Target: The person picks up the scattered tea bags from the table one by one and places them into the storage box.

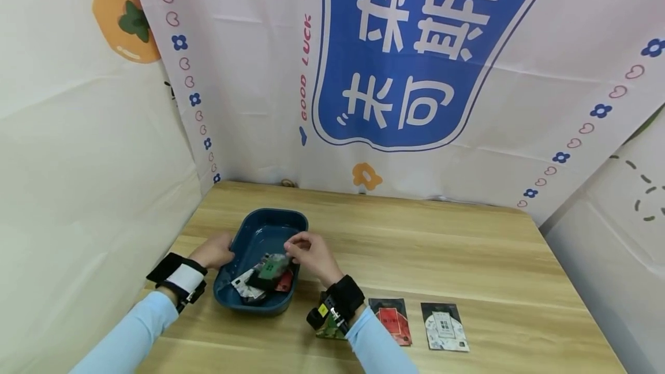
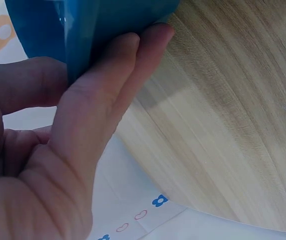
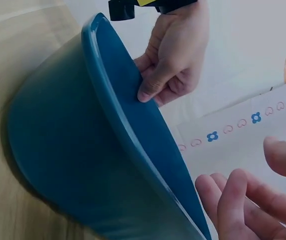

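Note:
A dark blue plastic basin (image 1: 253, 234) stands on the table's left side. My left hand (image 1: 214, 251) grips its left rim, thumb inside and fingers against the outer wall, as the left wrist view (image 2: 77, 115) shows. Over the right rim is my right hand (image 1: 314, 255); in the right wrist view its thumb and fingers (image 3: 233, 192) are apart with nothing between them. Below those fingertips, inside the basin, a black-and-green packet (image 1: 270, 269), somewhat blurred, lies over a white packet (image 1: 244, 286) and a red packet (image 1: 284, 281).
A green packet (image 1: 330, 331) lies on the wooden table (image 1: 493, 258), partly hidden under my right wrist. To its right are a red-and-black packet (image 1: 391, 321) and a white-and-black packet (image 1: 445, 328). A printed cloth (image 1: 249, 74) hangs behind the table.

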{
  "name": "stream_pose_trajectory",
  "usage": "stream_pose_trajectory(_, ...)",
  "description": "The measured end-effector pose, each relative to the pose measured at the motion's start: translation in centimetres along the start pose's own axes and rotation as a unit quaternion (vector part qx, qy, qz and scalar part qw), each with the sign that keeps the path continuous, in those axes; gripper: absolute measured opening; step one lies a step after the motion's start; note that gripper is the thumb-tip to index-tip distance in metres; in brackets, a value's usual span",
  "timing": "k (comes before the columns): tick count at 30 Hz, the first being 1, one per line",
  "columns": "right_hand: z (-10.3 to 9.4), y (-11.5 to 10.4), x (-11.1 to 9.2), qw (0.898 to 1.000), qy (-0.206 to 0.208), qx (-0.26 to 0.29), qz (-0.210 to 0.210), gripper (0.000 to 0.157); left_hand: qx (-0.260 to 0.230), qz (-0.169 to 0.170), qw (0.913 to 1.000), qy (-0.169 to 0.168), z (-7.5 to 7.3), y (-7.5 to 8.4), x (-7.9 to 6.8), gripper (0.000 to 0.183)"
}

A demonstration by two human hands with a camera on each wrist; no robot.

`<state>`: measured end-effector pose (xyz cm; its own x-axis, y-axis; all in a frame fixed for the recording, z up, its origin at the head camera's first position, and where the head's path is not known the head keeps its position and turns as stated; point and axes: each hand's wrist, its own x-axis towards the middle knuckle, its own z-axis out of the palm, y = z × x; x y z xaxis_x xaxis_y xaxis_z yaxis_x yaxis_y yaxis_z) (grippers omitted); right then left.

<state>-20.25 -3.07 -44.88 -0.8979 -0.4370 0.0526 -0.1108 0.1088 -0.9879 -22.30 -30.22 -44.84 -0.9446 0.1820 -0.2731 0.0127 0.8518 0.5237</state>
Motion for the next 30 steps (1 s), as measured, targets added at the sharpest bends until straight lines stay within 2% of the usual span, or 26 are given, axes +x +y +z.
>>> stream_pose_trajectory(3,-0.9,-1.7,-1.4,1.0,-0.004,-0.018,-0.01,0.026,0.0,0.002,1.0,-0.006,-0.1,-0.1,0.0,0.029)
stream_pose_trajectory(7,-2.4,-1.4,-2.1,0.998,0.007,-0.052,-0.029,0.028,0.007,0.007,0.9999,-0.007,-0.1,-0.3,0.2,0.029)
stream_pose_trajectory(13,-5.0,1.9,-2.9,0.992,0.026,-0.115,-0.035,0.031,0.01,0.013,0.9998,-0.008,-0.2,-0.6,0.3,0.031)
stream_pose_trajectory(19,-6.7,3.4,-5.1,0.984,-0.009,-0.179,-0.009,0.04,0.016,0.01,0.9998,-0.007,-0.2,-0.3,0.4,0.032)
stream_pose_trajectory(22,-7.0,3.9,-6.3,0.973,-0.027,-0.227,0.0,0.046,0.013,0.003,0.9998,-0.013,-0.1,-0.2,0.4,0.032)
stream_pose_trajectory(27,-6.7,4.4,-8.1,0.944,-0.056,-0.323,0.022,0.059,0.015,-0.004,0.9997,-0.02,-0.2,-0.2,0.6,0.031)
stream_pose_trajectory(30,-6.3,4.7,-8.6,0.929,-0.065,-0.362,0.039,0.066,0.015,-0.002,0.9997,-0.02,-0.2,-0.4,0.8,0.031)
